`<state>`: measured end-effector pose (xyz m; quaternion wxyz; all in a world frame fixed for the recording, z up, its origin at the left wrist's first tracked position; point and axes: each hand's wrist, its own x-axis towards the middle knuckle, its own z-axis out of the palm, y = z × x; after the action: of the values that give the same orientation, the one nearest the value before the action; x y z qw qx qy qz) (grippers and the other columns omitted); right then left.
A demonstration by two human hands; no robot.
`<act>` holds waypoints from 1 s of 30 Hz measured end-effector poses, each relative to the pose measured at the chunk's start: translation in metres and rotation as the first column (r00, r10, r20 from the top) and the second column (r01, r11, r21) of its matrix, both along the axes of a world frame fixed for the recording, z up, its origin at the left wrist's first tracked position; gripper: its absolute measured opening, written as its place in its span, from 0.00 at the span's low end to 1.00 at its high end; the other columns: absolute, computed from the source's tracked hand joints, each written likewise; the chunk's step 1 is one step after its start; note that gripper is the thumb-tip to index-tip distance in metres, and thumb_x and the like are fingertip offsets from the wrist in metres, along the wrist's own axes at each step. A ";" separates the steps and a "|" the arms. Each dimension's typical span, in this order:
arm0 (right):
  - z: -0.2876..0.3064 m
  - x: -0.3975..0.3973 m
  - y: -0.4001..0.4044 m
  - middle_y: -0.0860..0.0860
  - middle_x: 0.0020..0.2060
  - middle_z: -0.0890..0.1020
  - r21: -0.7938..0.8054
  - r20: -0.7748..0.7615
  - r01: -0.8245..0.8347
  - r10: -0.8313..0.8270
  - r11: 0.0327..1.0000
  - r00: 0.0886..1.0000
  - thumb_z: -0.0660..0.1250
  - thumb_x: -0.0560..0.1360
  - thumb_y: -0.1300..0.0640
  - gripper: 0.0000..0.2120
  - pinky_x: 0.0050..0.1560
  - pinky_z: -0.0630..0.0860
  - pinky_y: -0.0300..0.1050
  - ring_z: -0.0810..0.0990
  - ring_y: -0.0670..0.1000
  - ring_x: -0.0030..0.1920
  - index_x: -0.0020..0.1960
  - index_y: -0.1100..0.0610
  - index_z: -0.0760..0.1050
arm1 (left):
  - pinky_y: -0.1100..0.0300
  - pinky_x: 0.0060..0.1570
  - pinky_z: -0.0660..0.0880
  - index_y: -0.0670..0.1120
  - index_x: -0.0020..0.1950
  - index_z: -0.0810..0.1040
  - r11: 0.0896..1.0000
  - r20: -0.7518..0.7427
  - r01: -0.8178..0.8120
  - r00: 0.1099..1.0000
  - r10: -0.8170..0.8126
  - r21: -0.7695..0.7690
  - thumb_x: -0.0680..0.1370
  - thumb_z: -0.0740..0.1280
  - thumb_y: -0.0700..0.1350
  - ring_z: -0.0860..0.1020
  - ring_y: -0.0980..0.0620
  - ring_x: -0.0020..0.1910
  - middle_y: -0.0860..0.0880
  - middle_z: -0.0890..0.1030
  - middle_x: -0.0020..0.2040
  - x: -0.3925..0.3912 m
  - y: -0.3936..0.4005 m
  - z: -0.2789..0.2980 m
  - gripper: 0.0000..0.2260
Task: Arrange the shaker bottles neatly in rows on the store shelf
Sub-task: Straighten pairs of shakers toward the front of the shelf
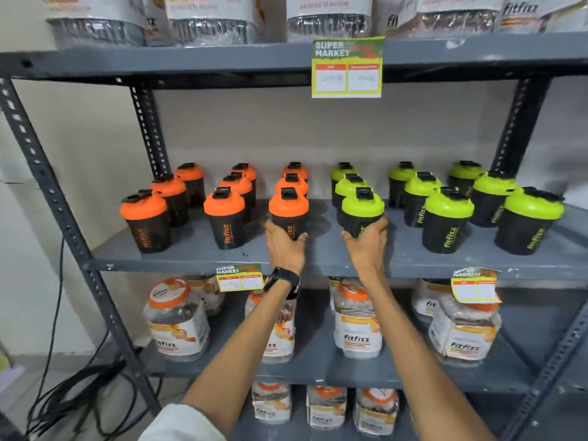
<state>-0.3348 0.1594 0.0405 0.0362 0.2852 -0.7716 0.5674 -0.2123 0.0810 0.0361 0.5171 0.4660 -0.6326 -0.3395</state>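
Observation:
Black shaker bottles stand in rows on the grey middle shelf (191, 257): several with orange lids on the left half, several with green lids on the right half. My left hand (284, 246), with a black watch on its wrist, grips the base of the front orange-lidded shaker (289, 211) of the third orange row. My right hand (366, 245) grips the base of the front green-lidded shaker (362, 213) of the first green row. Both held bottles are upright and near the shelf's front middle.
Clear plastic jars (358, 323) with orange lids fill the shelf below and the one under it. Larger jars sit on the top shelf (222, 63). Price tags (347, 67) hang from the shelf edges. Black cables (57, 393) lie on the floor at the left.

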 end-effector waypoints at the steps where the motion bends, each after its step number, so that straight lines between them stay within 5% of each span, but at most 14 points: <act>1: 0.000 0.000 0.002 0.66 0.64 0.74 0.007 -0.008 -0.003 0.003 1.000 1.000 0.76 0.70 0.59 0.36 0.59 0.74 0.52 0.75 0.64 0.65 0.69 0.69 0.60 | 0.44 0.64 0.72 0.36 0.69 0.65 1.000 0.003 0.008 1.000 -0.008 -0.009 0.69 0.77 0.39 0.73 0.36 0.66 0.36 0.74 0.66 0.000 0.000 -0.001 0.33; 20: 0.012 -0.005 0.019 0.64 0.62 0.74 0.090 0.079 -0.136 0.129 0.987 0.988 0.77 0.67 0.58 0.36 0.57 0.75 0.52 0.75 0.64 0.63 0.65 0.69 0.62 | 0.48 0.64 0.72 0.39 0.71 0.63 0.997 0.049 0.076 0.996 -0.075 -0.016 0.72 0.75 0.39 0.74 0.39 0.66 0.38 0.74 0.65 0.004 0.015 -0.001 0.31; 26: 0.005 0.010 0.036 0.63 0.76 0.59 0.046 0.061 -0.149 0.146 0.988 0.987 0.78 0.69 0.51 0.54 0.70 0.67 0.52 0.63 0.62 0.75 0.79 0.65 0.45 | 0.47 0.75 0.62 0.38 0.80 0.47 0.994 0.047 0.109 0.993 -0.108 -0.005 0.70 0.79 0.46 0.62 0.40 0.76 0.38 0.63 0.77 0.014 0.022 -0.003 0.51; 30: -0.011 0.050 0.058 0.58 0.70 0.68 -0.253 -0.176 -0.060 0.015 0.966 0.984 0.73 0.73 0.55 0.37 0.63 0.66 0.35 0.71 0.57 0.69 0.76 0.60 0.59 | 0.47 0.74 0.64 0.44 0.79 0.57 0.991 -0.085 0.040 0.995 -0.051 -0.130 0.74 0.74 0.46 0.66 0.46 0.75 0.43 0.68 0.75 0.041 0.042 -0.015 0.39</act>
<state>-0.2843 0.2178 0.0298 0.1290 0.3407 -0.6800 0.6364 -0.1712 0.1233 0.0213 0.5655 0.4018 -0.6403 -0.3300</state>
